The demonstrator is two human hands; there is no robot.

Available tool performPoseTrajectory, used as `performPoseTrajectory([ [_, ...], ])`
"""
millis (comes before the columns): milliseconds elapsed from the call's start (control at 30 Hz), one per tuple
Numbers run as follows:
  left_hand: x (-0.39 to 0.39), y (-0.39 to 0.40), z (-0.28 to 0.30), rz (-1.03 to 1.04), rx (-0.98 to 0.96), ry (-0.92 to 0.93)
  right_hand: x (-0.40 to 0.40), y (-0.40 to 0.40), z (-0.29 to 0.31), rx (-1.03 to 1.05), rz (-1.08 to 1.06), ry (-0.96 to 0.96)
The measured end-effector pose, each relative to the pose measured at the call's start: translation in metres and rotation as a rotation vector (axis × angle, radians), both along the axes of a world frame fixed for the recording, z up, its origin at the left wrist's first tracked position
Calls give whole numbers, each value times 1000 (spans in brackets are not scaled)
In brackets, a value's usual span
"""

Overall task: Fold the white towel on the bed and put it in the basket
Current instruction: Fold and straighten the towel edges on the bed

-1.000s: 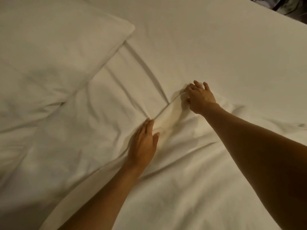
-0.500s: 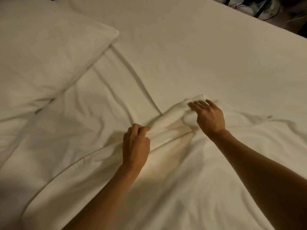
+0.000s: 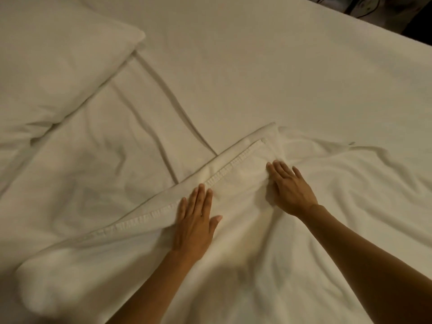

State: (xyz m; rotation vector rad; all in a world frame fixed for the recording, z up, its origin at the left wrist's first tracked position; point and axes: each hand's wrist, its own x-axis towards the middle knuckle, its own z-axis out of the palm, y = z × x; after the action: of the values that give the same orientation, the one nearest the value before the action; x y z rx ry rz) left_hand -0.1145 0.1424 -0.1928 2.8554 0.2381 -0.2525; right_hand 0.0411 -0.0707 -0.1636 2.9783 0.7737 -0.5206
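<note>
The white towel (image 3: 245,230) lies spread over the bed (image 3: 268,66), its far part folded back toward me so that a stitched hem runs diagonally across the top layer. My left hand (image 3: 195,223) lies flat on the towel just below that hem, fingers straight. My right hand (image 3: 288,188) rests on the towel near the folded corner, its fingers spread and lightly bent on the cloth. The towel is rumpled to the right of that hand. No basket is in view.
A white pillow (image 3: 53,66) sits at the upper left, with a creased sheet beside it. The bed's far edge runs across the upper right, and dark clutter (image 3: 374,10) lies beyond it.
Both hands held the towel's far edge bunched up, drew it toward me and laid it down. Now they rest flat on the folded layer.
</note>
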Motion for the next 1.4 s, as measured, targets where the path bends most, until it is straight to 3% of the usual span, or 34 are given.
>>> performPoseTrajectory([
  [233,17,11,14,109,-170,-112,32,14,11,125,-66,-109],
  [367,30,20,23,126,-224,-88,57,42,14,149,-106,25],
  [500,37,26,30,113,-236,-30,67,63,24,98,-128,91],
  [800,54,47,35,248,-463,58,92,82,35,-130,49,-83],
  [967,99,93,63,212,-395,40,125,121,61,-119,-45,-213],
  [1133,172,178,86,329,-236,-150,176,201,77,198,-152,-290],
  [1233,198,219,81,375,-122,-186,197,252,70,349,-166,-181],
  [1333,198,225,61,388,-48,-155,186,275,40,252,-163,-110],
  [1400,189,216,38,270,-55,-142,171,278,9,121,-130,-91],
])
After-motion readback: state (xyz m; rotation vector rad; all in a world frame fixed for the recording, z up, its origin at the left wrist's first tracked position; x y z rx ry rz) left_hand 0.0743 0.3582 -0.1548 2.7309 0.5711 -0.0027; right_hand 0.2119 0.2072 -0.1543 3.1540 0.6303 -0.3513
